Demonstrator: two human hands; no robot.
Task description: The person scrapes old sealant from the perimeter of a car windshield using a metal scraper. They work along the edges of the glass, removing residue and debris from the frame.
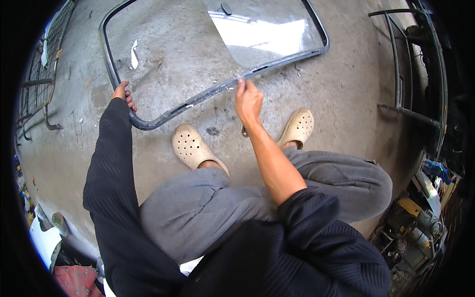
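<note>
A window frame [208, 94] with dark, rounded corners lies in front of me over the concrete floor. A glass pane [267, 34] fills its right part, reflects bright light and bears a small dark oval latch [226, 8]. My left hand [124, 95] is closed around the frame's left side, near its near-left corner. My right hand [249, 100] is closed in a pinch at the middle of the near rail, with its thumb and fingertips at the edge. Whatever it may hold is hidden by the fingers. Small white bits cling to the rail beside it.
Dark metal frames [396, 64] stand at the right, and a wire-mesh rack [37, 94] at the left. Machine parts and tools [415, 222] are piled at the lower right. My feet in beige clogs [190, 146] are close to the near rail. A white scrap [134, 54] shows inside the frame's outline.
</note>
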